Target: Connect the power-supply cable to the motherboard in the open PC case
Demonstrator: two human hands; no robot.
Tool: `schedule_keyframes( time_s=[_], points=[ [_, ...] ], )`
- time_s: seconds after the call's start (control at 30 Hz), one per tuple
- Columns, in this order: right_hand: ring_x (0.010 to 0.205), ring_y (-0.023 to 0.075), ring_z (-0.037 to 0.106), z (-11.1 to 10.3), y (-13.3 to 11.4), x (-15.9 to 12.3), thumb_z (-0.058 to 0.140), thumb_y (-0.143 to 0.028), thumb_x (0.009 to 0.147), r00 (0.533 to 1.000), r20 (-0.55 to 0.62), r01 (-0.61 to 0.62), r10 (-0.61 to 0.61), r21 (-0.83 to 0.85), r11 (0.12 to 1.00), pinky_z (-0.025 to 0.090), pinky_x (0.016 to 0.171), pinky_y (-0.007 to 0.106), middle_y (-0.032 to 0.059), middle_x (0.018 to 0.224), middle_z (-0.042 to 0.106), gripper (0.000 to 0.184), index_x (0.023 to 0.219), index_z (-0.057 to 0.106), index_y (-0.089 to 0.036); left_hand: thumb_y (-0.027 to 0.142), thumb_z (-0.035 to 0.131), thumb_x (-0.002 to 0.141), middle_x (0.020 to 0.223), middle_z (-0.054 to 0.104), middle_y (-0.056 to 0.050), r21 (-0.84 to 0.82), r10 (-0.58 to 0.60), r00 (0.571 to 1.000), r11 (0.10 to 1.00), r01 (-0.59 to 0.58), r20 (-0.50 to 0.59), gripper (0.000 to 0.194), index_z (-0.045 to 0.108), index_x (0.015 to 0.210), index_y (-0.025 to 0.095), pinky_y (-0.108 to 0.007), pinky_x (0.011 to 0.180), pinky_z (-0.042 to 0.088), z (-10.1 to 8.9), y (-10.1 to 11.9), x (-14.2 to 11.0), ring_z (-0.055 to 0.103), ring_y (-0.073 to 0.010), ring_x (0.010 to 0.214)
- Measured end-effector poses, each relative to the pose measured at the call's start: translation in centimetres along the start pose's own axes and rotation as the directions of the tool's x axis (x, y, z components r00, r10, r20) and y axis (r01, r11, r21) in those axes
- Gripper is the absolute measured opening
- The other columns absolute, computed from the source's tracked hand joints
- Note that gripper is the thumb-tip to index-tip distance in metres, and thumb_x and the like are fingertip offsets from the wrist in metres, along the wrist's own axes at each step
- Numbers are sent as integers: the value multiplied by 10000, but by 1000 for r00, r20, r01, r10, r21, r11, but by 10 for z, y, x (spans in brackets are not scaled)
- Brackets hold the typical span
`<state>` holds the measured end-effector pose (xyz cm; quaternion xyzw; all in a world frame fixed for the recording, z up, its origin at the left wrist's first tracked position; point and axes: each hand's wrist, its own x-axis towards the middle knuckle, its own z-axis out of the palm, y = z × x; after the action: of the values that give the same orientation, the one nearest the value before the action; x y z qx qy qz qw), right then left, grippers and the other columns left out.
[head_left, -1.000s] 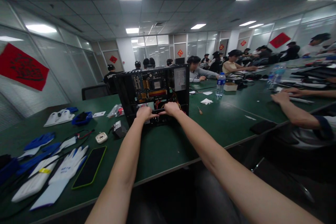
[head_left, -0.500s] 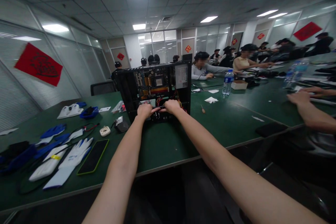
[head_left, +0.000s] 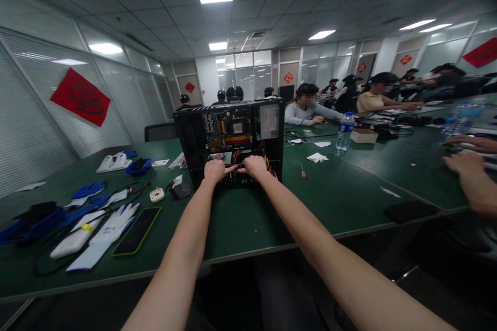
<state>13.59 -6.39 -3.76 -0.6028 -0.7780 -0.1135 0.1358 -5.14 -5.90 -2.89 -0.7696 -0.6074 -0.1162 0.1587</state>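
An open black computer case stands upright on the green table, its motherboard and a silver power supply facing me. Both my arms reach far forward into its lower part. My left hand and my right hand are closed, side by side, on a thin dark part that runs between them, amid red and yellow wires. I cannot make out what that part is.
To the left lie white and blue gloves, a black phone, a small white device and a blue tray. A screwdriver, tissue and water bottle lie right. Other people sit around; a neighbour's hands rest far right.
My hands have stayed closed at the same spot low in the case. The view has turned rightward and tilted up a little, so the case and table sit slightly further right and lower.
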Motion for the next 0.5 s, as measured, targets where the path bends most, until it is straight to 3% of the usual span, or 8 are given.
schedule_keyframes(
  time_s=[0.3, 0.5],
  points=[
    [950, 316, 719, 4, -2, -1, 504, -699, 906, 998, -52, -21, 21, 8, 1000, 521, 797, 352, 227, 1013, 738, 652, 1033, 772, -118, 844, 285, 840, 901, 750, -204, -6, -9, 1000, 1000, 9, -12, 866, 807, 935, 160, -388, 759, 503, -1, 1, -3, 709, -362, 908],
    [910, 326, 725, 5, -1, 0, 433, -766, 891, 997, -78, -5, 4, -16, 1000, 529, 766, 374, 205, 973, 745, 732, 996, 778, -128, 843, 254, 847, 907, 748, -206, -23, -7, 998, 1000, 6, -54, 887, 801, 950, 152, -369, 729, 497, 0, 1, -6, 710, -347, 881]
  ],
)
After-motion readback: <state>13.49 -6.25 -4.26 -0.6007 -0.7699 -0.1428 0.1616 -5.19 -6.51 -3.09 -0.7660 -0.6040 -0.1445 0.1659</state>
